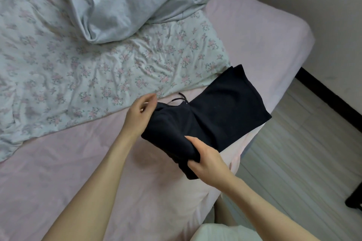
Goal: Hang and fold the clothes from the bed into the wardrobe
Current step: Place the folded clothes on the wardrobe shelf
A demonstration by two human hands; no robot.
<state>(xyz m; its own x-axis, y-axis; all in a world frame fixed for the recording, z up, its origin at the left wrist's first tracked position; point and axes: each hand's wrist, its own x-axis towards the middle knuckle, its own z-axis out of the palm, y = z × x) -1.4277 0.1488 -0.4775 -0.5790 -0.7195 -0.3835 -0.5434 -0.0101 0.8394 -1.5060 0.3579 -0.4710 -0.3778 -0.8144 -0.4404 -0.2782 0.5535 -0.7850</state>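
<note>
Pinching the black drawstring shorts at opposite folded ends, both the right hand and left hand gripped firmly; soft, light fabric probably needed support along its folds.

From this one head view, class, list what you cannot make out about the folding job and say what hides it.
- Wardrobe: nowhere in the head view, outside the frame.
- Black garment: its type is unclear; folds hide its shape, only a drawstring shows.
- Right hand: fingertips hidden under the cloth it grips.
- Left hand: fingertips blurred at the garment's edge.
- Dark object on the floor: cut off by the right edge.
</note>
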